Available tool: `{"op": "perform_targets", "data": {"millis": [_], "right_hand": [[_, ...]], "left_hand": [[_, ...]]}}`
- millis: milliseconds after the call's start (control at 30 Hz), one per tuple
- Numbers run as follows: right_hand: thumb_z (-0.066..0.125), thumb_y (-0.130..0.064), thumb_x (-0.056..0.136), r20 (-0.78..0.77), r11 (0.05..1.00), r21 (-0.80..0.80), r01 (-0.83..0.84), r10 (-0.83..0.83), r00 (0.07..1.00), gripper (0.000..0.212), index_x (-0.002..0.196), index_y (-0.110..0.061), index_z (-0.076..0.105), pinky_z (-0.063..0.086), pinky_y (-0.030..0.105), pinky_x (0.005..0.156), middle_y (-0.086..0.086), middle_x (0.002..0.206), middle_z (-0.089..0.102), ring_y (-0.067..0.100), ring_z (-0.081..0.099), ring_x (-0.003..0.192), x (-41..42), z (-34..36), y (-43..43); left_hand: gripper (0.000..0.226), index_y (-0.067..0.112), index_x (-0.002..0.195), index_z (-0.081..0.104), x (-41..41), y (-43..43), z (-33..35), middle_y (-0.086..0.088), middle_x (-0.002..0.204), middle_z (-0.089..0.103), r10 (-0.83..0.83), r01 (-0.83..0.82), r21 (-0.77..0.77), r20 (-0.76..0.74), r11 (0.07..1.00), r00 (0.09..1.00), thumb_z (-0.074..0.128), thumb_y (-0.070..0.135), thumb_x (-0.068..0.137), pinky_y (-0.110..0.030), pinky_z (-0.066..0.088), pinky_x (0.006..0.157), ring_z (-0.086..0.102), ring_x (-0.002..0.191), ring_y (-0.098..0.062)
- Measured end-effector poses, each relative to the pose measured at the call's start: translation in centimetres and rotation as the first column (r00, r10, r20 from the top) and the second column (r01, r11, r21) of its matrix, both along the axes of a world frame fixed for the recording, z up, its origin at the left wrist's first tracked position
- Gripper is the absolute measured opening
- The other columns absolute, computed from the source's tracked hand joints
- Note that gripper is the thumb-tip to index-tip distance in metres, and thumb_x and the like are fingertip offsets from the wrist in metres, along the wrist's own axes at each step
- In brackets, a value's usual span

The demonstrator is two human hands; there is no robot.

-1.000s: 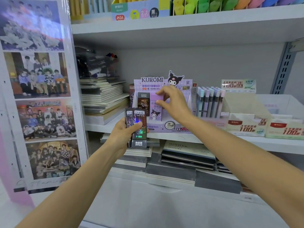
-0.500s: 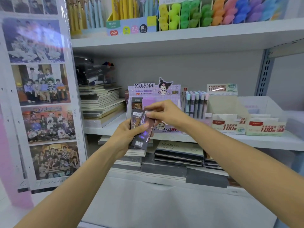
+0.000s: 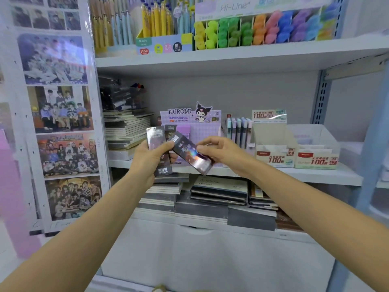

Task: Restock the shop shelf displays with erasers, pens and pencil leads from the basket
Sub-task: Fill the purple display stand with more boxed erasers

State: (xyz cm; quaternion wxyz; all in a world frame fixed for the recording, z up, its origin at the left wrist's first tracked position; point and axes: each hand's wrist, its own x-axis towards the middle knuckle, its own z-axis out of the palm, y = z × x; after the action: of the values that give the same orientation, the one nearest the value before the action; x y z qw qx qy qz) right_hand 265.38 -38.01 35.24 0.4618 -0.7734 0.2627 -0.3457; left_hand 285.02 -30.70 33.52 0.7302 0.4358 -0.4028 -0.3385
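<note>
My left hand [image 3: 150,160] grips a small stack of dark, shiny pencil lead packs [image 3: 156,142], held upright in front of the middle shelf. My right hand [image 3: 219,152] pinches one more dark lead pack [image 3: 190,154], tilted, its top end beside the left-hand stack. Just behind both hands stands the purple Kuromi display box [image 3: 205,131], with a dark pack and a purple pack [image 3: 185,130] showing in its left slots. The basket is out of view.
Right of the Kuromi box stand pastel lead cases [image 3: 237,131] and two "100" lead display boxes [image 3: 277,152]. Notebook stacks [image 3: 126,129] lie at the left and on the shelf below. Pens and coloured highlighters [image 3: 252,30] fill the top shelf. A photo poster panel [image 3: 56,123] stands at the left.
My right hand left the Kuromi box, came back to the stack in my left hand and pulled one dark pack off it to the right. The camera tilted up.
</note>
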Motion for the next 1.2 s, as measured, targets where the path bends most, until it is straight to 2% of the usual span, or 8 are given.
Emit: {"op": "perform_targets", "data": {"millis": [133, 267, 367, 500, 600, 800, 1033, 1200], "right_hand": [[0.062, -0.021, 0.093, 0.039, 0.99, -0.133, -0.043, 0.048, 0.998, 0.04, 0.132, -0.026, 0.054, 0.057, 0.023, 0.075, 0.004, 0.1, 0.072, 0.012, 0.069, 0.093, 0.5, 0.3, 0.9], [0.061, -0.014, 0.093, -0.021, 0.979, -0.206, -0.017, 0.013, 1.0, 0.032, 0.124, -0.024, 0.061, 0.055, 0.018, 0.069, 0.01, 0.101, 0.069, 0.015, 0.067, 0.094, 1.4, 0.8, 0.8], [0.061, -0.011, 0.092, 0.105, 0.966, -0.226, 0.125, -0.103, 0.989, 0.025, 0.117, -0.016, 0.06, 0.056, 0.02, 0.068, 0.008, 0.105, 0.068, 0.019, 0.066, 0.098, 2.2, 1.8, -0.3], [0.059, -0.005, 0.094, 0.355, 0.951, -0.162, 0.263, -0.192, 0.915, 0.019, 0.112, -0.007, 0.051, 0.056, 0.018, 0.064, 0.012, 0.11, 0.064, 0.017, 0.065, 0.091, 4.3, 3.9, -2.5], [0.059, -0.004, 0.093, 0.39, 0.928, -0.195, 0.319, -0.225, 0.893, 0.017, 0.107, -0.01, 0.051, 0.056, 0.019, 0.066, 0.01, 0.108, 0.065, 0.016, 0.066, 0.087, 6.5, 5.1, -4.3], [0.063, -0.007, 0.09, 0.262, 0.815, -0.44, 0.376, -0.284, 0.922, 0.017, 0.099, -0.017, 0.052, 0.049, 0.021, 0.072, 0.0, 0.094, 0.068, 0.011, 0.063, 0.081, 11.0, 3.9, -7.1], [0.064, -0.017, 0.089, 0.056, 0.625, -0.704, 0.337, -0.425, 0.904, 0.016, 0.099, -0.024, 0.054, 0.033, 0.033, 0.089, -0.001, 0.103, 0.063, 0.019, 0.05, 0.103, 13.5, 1.1, -9.5], [0.064, -0.015, 0.088, -0.067, 0.62, -0.746, 0.241, -0.43, 0.9, 0.014, 0.095, -0.02, 0.052, 0.038, 0.037, 0.091, 0.002, 0.097, 0.064, 0.022, 0.052, 0.099, 13.5, 3.0, -10.1]], "left_hand": [[0.023, 0.009, 0.098, 0.063, -1.0, 0.6, -0.2, -0.01, 0.075, 0.073, -0.077, 0.076, 0.015, 0.248, 0.997, 0.966, 0.077, 0.008, 0.08, -0.028, 0.056, 0.053, 0.064, 0.054, -0.018], [0.016, 0.004, 0.105, 0.064, -0.5, 0.5, -0.2, -0.011, 0.078, 0.074, -0.17, 0.16, 0.082, 0.129, 0.984, 0.977, 0.066, 0.012, 0.091, -0.028, 0.057, 0.056, 0.068, 0.059, -0.019], [0.011, 0.0, 0.104, 0.059, 1.2, 0.2, -0.2, -0.012, 0.084, 0.076, -0.144, 0.145, 0.08, -0.024, 0.986, 0.989, 0.05, 0.001, 0.097, -0.03, 0.06, 0.058, 0.073, 0.066, -0.023], [0.015, 0.008, 0.109, 0.06, 4.0, 0.0, -0.7, -0.014, 0.094, 0.075, -0.1, 0.1, -0.025, 0.007, 0.995, 0.995, 0.055, 0.002, 0.095, -0.03, 0.059, 0.064, 0.074, 0.079, -0.026], [0.017, 0.016, 0.109, 0.063, 5.8, -0.4, -1.1, -0.005, 0.096, 0.076, -0.066, 0.07, -0.052, 0.073, 0.996, 0.995, 0.06, 0.013, 0.093, -0.029, 0.058, 0.06, 0.074, 0.08, -0.021], [0.02, 0.015, 0.111, 0.063, 8.0, -2.4, -2.6, -0.007, 0.099, 0.076, -0.05, 0.051, -0.025, 0.052, 0.998, 0.997, 0.064, 0.017, 0.091, -0.03, 0.058, 0.061, 0.075, 0.083, -0.023], [0.021, 0.017, 0.112, 0.064, 8.7, -4.1, -4.0, -0.006, 0.101, 0.076, -0.052, 0.054, -0.018, 0.086, 0.998, 0.995, 0.062, 0.014, 0.092, -0.03, 0.059, 0.065, 0.074, 0.085, -0.025], [0.018, 0.015, 0.112, 0.064, 8.4, -4.9, -4.6, -0.007, 0.105, 0.075, -0.09, 0.087, 0.031, 0.146, 0.996, 0.985, 0.062, 0.015, 0.093, -0.032, 0.06, 0.07, 0.074, 0.088, -0.026]]}}
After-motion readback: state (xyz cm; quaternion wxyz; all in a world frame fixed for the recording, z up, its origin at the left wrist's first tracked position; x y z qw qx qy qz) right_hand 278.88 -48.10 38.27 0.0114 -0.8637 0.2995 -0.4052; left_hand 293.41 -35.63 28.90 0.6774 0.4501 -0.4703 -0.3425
